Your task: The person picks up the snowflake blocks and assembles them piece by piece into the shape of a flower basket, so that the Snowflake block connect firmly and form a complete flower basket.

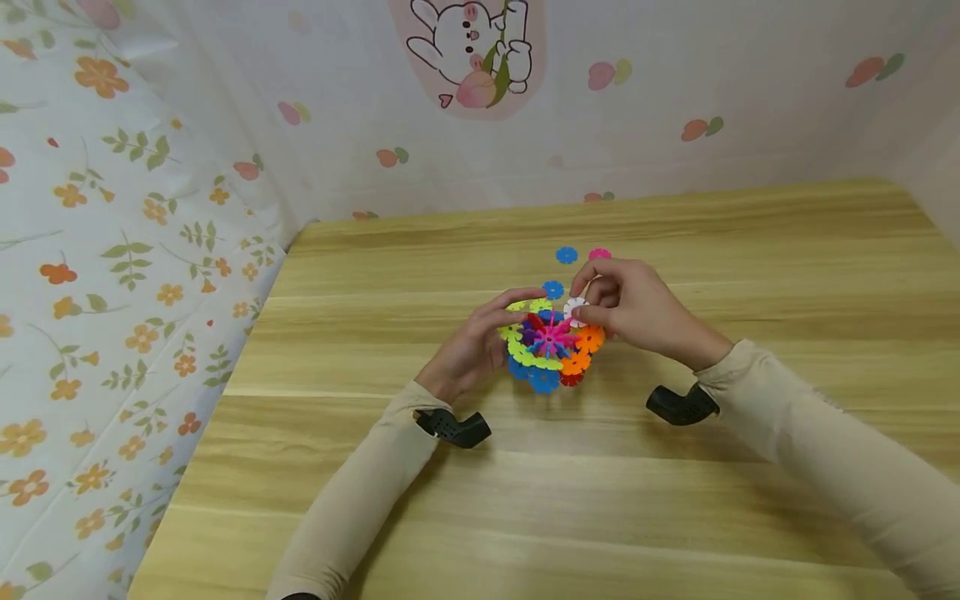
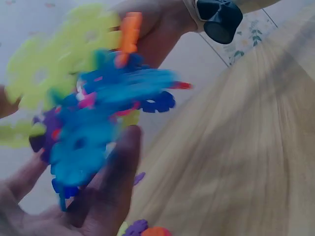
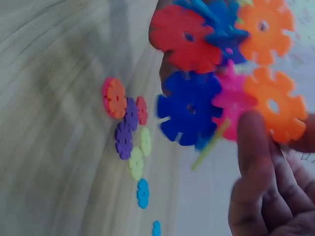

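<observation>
A rounded cluster of interlocked plastic snowflake discs (image 1: 551, 340) is held up over the wooden table; its pieces are yellow-green, orange, blue, red, purple and pink. My left hand (image 1: 474, 340) grips the cluster from its left side, fingers over the top edge. In the left wrist view the thumb and fingers curve around blue discs (image 2: 81, 147). Between thumb and forefinger my right hand (image 1: 637, 307) pinches a white snowflake disc (image 1: 576, 312) at the cluster's upper right rim. The right wrist view shows the hand's fingers close by two orange discs (image 3: 290, 115); the white disc is hidden there.
Loose discs lie on the table beyond the hands: blue ones (image 1: 566, 255) and a pink one (image 1: 599, 253). The right wrist view shows several more, including orange (image 3: 116, 98), purple (image 3: 124, 141) and yellow-green (image 3: 136, 163). Patterned cloth (image 1: 322, 150) hangs behind the table (image 1: 600, 517).
</observation>
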Available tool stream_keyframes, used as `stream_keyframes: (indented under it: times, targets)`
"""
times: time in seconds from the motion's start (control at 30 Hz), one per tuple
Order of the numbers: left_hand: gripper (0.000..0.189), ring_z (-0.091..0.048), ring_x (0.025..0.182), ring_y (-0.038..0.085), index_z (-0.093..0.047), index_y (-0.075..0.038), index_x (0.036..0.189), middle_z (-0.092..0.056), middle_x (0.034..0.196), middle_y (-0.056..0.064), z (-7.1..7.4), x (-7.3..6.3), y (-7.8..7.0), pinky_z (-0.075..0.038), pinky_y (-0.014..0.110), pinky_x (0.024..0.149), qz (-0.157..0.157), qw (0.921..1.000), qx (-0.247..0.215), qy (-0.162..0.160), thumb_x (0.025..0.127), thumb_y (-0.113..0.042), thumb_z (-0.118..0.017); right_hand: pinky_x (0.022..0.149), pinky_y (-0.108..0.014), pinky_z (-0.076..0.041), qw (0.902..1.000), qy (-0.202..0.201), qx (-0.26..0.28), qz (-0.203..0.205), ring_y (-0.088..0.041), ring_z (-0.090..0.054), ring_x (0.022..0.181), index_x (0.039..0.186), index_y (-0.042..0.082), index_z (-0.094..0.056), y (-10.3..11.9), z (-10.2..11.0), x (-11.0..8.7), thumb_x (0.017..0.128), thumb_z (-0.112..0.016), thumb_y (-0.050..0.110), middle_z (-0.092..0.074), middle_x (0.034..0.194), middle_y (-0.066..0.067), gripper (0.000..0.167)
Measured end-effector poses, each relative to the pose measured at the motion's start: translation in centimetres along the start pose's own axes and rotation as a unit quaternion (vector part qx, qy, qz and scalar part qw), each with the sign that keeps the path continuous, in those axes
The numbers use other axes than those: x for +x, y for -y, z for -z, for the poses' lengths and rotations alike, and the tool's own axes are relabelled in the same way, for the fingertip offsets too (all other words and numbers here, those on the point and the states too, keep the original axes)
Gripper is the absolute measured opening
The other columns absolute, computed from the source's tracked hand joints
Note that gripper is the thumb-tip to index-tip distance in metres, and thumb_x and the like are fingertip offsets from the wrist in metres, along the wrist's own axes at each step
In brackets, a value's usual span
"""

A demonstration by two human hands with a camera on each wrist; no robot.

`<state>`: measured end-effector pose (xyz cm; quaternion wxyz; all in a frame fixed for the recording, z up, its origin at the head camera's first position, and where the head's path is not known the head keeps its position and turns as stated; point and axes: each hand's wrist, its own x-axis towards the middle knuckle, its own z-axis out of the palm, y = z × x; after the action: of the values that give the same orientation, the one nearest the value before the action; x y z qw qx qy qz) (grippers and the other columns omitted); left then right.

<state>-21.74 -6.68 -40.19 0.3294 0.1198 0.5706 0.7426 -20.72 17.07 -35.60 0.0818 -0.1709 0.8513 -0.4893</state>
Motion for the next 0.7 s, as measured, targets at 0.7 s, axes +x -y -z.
stream_keyframes:
  times: [0.7]
  targets:
    - [0.031,-0.054,0.116,0.018,-0.059,-0.014,0.131,-0.043,0.149,0.006,-0.1,0.0,0.8,-0.044,0.037,0.103,-0.063,0.9945,0.035,-0.075,0.102,-0.01,-0.048,0.056,-0.03,-0.058,0.9962,-0.046,-0.003,0.074,-0.019,-0.068,0.06,0.101,0.005,-0.066,-1.4,-2.3,-1.2,0.098,-0.063,0.011,-0.069,0.076,-0.008,0.007]
